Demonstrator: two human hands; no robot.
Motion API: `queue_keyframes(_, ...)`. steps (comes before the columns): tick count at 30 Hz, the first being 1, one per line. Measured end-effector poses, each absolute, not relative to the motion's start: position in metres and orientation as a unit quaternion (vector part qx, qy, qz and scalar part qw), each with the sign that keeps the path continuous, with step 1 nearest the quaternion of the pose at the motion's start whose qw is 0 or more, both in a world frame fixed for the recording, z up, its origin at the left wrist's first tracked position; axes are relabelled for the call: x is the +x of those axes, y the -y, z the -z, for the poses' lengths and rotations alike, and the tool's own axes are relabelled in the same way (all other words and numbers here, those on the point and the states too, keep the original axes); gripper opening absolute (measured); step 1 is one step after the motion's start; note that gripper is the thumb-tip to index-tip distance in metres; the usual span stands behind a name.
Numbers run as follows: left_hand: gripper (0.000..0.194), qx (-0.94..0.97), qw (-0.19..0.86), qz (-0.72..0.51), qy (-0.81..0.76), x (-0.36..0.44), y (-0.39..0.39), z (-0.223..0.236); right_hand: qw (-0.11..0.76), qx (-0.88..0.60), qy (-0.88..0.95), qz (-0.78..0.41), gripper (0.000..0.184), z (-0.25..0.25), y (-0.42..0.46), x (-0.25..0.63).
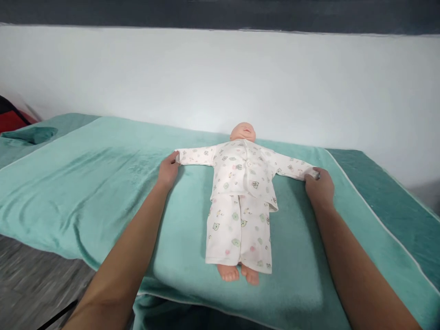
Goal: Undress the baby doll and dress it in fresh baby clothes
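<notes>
A baby doll (243, 132) lies on its back, head towards the wall, dressed in a white patterned pajama top (240, 169) and matching pants (239, 233). Its bare feet (228, 272) stick out below the pant legs. My left hand (168, 169) pinches the cuff of the sleeve on the left side, and my right hand (319, 183) grips the cuff on the right side. Both sleeves are stretched out sideways. The doll's hands are not visible. The top's hem overlaps the waist of the pants.
A green blanket (103, 183) covers the bed, with some wrinkles at left. Behind it rises a white wall (206, 73). A folded green cloth (30, 134) and a red and black item (12, 118) are at far left. Grey floor (30, 270) shows at lower left.
</notes>
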State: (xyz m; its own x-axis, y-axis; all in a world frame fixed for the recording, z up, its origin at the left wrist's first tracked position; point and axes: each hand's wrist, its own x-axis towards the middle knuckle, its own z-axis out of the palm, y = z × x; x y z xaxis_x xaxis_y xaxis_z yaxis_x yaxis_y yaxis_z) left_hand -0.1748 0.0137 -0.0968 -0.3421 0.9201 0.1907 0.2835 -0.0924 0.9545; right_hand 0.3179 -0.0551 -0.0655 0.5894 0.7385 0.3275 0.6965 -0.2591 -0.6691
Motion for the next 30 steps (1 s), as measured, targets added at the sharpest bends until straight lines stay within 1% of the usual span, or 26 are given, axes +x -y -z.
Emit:
queue_keyframes(4,0.053,0.556,0.214,-0.500,-0.628,-0.174,0.001,0.093,0.413,-0.791,0.451,-0.015,0.052,0.068,0.075,0.310)
queue_keyframes(8,0.048,0.588,0.142,-0.486,-0.630,-0.164,0.045,0.089,0.448,-0.724,0.524,0.003,0.055,0.073,0.126,0.277)
queue_keyframes(10,0.043,0.601,0.141,-0.494,-0.612,-0.154,0.082,0.088,0.461,-0.687,0.561,-0.028,0.054,0.076,0.165,0.251)
queue_keyframes(13,0.034,0.625,0.138,-0.493,-0.589,-0.134,0.153,0.092,0.420,-0.662,0.614,-0.097,0.049,0.084,0.232,0.207)
queue_keyframes(17,0.027,0.635,0.178,-0.488,-0.572,-0.101,0.250,0.109,0.392,-0.634,0.664,-0.057,0.040,0.097,0.301,0.163)
queue_keyframes(20,0.036,0.670,0.171,-0.456,-0.561,-0.080,0.294,0.118,0.390,-0.635,0.667,-0.010,0.030,0.101,0.318,0.148)
queue_keyframes(23,0.044,0.683,0.165,-0.445,-0.555,-0.066,0.305,0.115,0.399,-0.644,0.653,-0.016,0.021,0.099,0.313,0.141)
queue_keyframes(26,0.050,0.689,0.146,-0.445,-0.552,-0.054,0.296,0.104,0.412,-0.643,0.643,-0.055,0.018,0.094,0.302,0.136)
queue_keyframes(28,0.047,0.706,0.127,-0.444,-0.537,-0.048,0.288,0.098,0.421,-0.639,0.641,-0.070,0.016,0.091,0.297,0.131)
queue_keyframes(30,0.038,0.713,0.109,-0.452,-0.525,-0.044,0.283,0.094,0.427,-0.631,0.643,-0.077,0.012,0.090,0.296,0.128)
